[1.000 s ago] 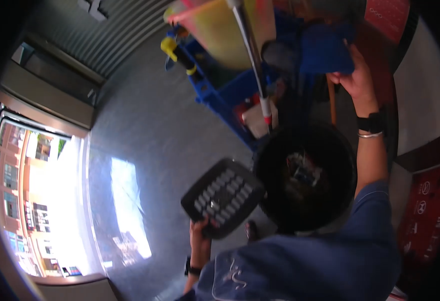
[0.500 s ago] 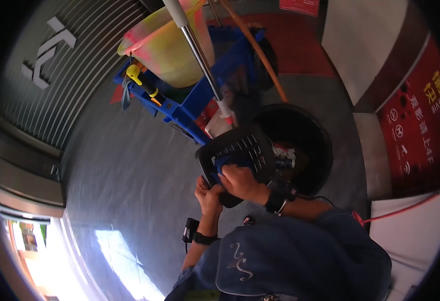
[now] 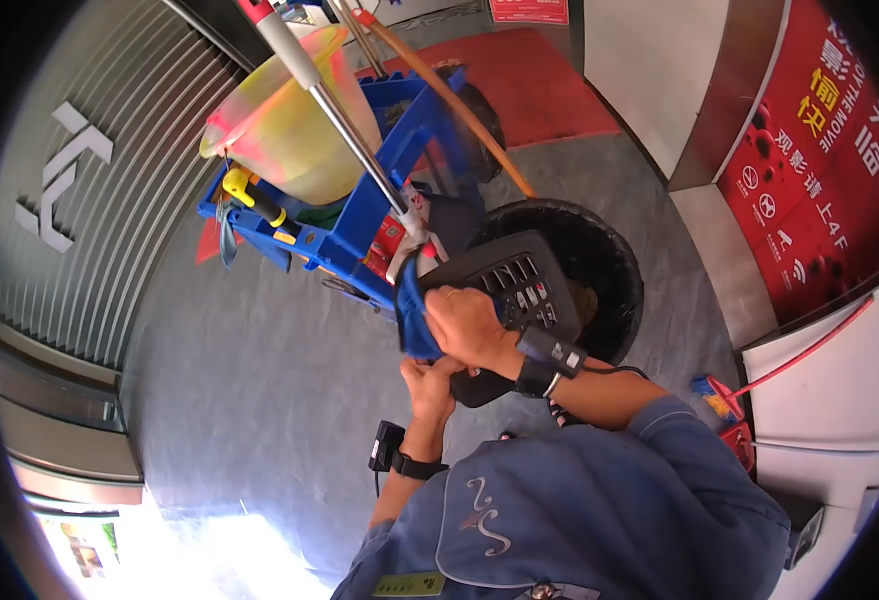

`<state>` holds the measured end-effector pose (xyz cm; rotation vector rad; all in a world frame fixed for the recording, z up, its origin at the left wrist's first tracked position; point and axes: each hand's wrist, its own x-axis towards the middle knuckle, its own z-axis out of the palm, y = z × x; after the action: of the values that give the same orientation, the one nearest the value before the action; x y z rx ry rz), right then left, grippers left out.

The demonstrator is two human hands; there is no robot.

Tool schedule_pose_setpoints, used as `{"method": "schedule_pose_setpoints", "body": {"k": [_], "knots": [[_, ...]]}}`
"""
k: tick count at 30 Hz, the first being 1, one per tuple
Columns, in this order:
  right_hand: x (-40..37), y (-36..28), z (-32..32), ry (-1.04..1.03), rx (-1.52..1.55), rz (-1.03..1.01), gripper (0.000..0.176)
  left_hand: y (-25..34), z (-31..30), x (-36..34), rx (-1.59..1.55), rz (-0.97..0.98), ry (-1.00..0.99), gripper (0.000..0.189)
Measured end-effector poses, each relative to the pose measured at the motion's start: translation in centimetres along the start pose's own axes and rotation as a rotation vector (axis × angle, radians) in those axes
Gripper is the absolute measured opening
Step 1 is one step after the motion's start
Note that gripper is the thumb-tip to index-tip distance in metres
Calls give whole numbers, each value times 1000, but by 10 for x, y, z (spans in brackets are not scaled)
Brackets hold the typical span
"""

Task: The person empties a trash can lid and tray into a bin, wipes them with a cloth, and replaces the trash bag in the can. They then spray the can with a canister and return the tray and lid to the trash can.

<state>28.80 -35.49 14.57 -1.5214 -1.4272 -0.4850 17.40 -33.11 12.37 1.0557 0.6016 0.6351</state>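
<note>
The right hand (image 3: 466,325) is no longer holding the blue cloth (image 3: 414,315) up, away from the slotted tray (image 3: 501,264), as in the earliest view; it is now working the cloth at the tray's left edge. The cloth is spreading along that edge (a moment ago it was bunching inside the rim). The tray is now overlapping the near-left part of the black bin (image 3: 614,240) and covering most of the litter that was showing. Bristles of a red-handled brush (image 3: 716,398) are coming into view at the right, beside a red dustpan (image 3: 739,447).
</note>
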Motion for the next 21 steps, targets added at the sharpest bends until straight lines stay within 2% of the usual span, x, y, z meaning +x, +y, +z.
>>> {"method": "schedule_pose_setpoints", "body": {"k": [2,4,5,7,8,9,10,12,14,16,17,18,20,21], "knots": [[7,9,-16,-20,-53,-90,16,11,13,-2,-16,19,-4,33],[3,44,-22,-22,-170,-31,14,21,30,-7,-44,26,38,31],[0,62,-33,-28,-219,-39,11,17,27,-6,-17,1,19,35],[-18,106,-44,-26,-421,174,15,19,28,-9,-16,49,55,35],[-18,115,-52,-132,-531,589,18,20,30,-10,-21,74,76,35],[-28,137,-62,-101,-369,662,24,25,33,-11,-4,120,82,33],[-27,142,-70,-30,-251,638,22,28,35,-9,46,134,75,33],[-1,115,-81,134,170,513,23,32,41,-7,145,157,72,32],[29,63,-93,24,349,261,20,33,50,-3,250,180,54,31],[32,31,-82,42,340,-141,18,25,50,5,402,208,13,31],[33,14,-88,-94,235,-225,16,14,48,14,633,685,11,24],[34,3,-93,-228,127,-307,16,4,52,17,685,836,198,15],[31,8,-85,-124,77,-295,14,19,56,10,596,499,167,14],[36,14,-87,-107,65,-302,13,20,53,12,645,441,146,17]]}}
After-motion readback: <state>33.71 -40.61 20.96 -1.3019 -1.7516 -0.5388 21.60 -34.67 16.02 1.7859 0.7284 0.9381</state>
